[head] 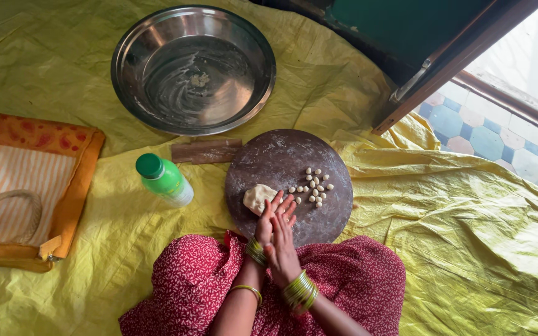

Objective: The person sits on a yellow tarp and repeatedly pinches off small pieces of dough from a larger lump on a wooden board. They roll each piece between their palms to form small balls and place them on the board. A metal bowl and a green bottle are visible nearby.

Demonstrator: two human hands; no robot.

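My left hand [267,221] and my right hand [283,244] are pressed palm to palm over the near edge of a round dark board [281,155]. Whatever may lie between the palms is hidden. Both wrists carry green and gold bangles. Just beyond my fingertips a pale lump of dough [256,197] rests on the board. To its right lie several small dough balls [313,186], scattered close together. My lap, in red patterned cloth [194,280], sits below the board.
A large steel basin [157,43] with dough smears stands at the back. A green bottle [164,179] and a brown ridged wooden piece [207,151] lie left of the board. An orange striped bag [26,186] is at far left. Everything rests on a yellow sheet [468,236].
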